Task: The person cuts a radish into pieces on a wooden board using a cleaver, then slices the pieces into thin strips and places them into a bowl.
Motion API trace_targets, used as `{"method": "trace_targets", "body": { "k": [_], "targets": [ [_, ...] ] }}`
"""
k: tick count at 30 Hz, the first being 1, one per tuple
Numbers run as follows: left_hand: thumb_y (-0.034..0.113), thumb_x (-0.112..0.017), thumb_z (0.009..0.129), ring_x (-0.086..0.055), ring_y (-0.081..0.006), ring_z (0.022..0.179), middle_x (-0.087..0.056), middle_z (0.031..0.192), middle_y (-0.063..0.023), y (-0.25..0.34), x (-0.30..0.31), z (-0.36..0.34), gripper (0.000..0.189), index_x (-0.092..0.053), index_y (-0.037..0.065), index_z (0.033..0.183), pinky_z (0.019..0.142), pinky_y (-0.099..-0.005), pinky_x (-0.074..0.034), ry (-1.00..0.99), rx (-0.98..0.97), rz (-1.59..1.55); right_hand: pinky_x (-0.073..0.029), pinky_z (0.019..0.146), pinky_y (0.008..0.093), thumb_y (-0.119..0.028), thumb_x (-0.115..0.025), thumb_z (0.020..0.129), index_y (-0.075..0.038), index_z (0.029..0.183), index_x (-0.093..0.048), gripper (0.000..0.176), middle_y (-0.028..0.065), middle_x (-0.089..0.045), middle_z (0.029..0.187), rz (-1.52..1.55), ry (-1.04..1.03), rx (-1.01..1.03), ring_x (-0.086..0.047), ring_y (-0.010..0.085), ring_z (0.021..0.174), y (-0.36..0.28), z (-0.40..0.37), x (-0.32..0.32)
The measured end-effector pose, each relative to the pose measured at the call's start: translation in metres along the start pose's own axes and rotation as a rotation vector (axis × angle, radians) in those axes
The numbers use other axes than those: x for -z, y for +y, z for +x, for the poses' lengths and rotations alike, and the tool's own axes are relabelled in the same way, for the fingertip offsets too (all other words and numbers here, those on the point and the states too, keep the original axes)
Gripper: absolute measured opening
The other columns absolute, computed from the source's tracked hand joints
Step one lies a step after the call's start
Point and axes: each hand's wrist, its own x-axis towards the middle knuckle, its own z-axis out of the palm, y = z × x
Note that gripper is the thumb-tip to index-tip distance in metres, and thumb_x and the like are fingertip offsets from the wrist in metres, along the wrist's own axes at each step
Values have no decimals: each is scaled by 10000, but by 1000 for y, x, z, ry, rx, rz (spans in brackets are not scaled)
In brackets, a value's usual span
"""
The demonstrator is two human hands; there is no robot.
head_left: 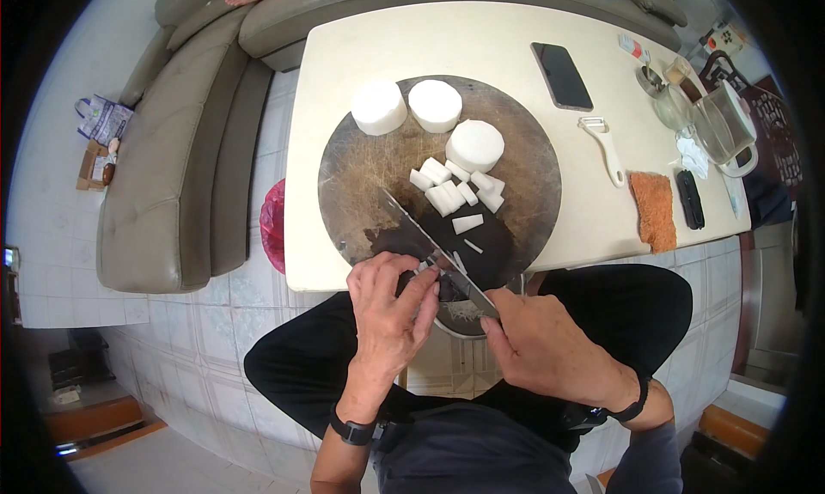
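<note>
My right hand [550, 344] is closed around the handle of a knife [430, 236], whose blade points up and left over the near edge of a round wooden chopping board [357, 210]. Beside the blade, the curled fingers of my left hand [391, 309] press on a small piece of white radish, mostly hidden by the fingers. Cut radish chunks [447, 198] lie mid-board, with a loose slice [467, 224] and thin strips nearer the blade. Behind them stand three thick peeled radish rounds [475, 146]. Below the knife, a container [464, 318] holds thin white shreds.
On the cream table [430, 30] are a phone [562, 76], a white peeler [603, 150], an orange cloth [653, 210], a black pouch-like item [689, 199] and a glass pitcher [720, 129]. A sofa [176, 167] runs along the left and back. A pink bag [273, 228] is beside the table.
</note>
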Motion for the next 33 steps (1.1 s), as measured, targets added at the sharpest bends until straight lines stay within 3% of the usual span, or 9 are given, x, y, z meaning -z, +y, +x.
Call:
{"method": "trace_targets", "body": {
  "k": [5, 10, 13, 22, 33],
  "targets": [
    [-5, -744, 688, -558, -281, 1012, -612, 993, -77, 1, 0, 1, 236, -700, 54, 912, 895, -420, -395, -3, 2, -1, -492, 559, 442, -69, -602, 855, 38, 894, -496, 155, 206, -588, 649, -32, -6, 4, -628, 383, 622, -2, 2, -1],
    [11, -757, 685, -560, -290, 1015, -609, 998, -79, 1, 1, 0, 262, -700, 53, 937, 895, -425, -394, -16, -7, 9, -509, 555, 416, -18, -623, 705, 36, 842, -515, 182, 193, -600, 663, -215, 3, 107, -650, 340, 610, -5, 14, -11],
    [-4, -764, 679, -578, -285, 991, -634, 975, -78, 2, -1, 2, 252, -685, 43, 914, 894, -409, -401, 22, 19, -22, -511, 554, 414, -25, -622, 702, 34, 830, -522, 173, 192, -600, 657, -172, 41, 27, -648, 339, 603, -5, 22, -10],
    [12, -802, 690, -610, -275, 934, -666, 924, -85, 3, -15, 6, 243, -680, 38, 899, 875, -390, -419, 145, 59, -75, -463, 555, 473, -107, -579, 894, 37, 861, -505, 166, 216, -574, 619, -59, 84, 5, -615, 401, 603, 5, 9, 0],
    [11, -804, 689, -604, -281, 936, -654, 944, -85, -1, -7, -5, 243, -693, 35, 904, 872, -397, -427, 171, 24, -13, -459, 546, 453, -92, -599, 878, 24, 882, -503, 150, 195, -563, 612, -15, 65, 30, -596, 388, 586, 6, 1, 1]
  ]
}}
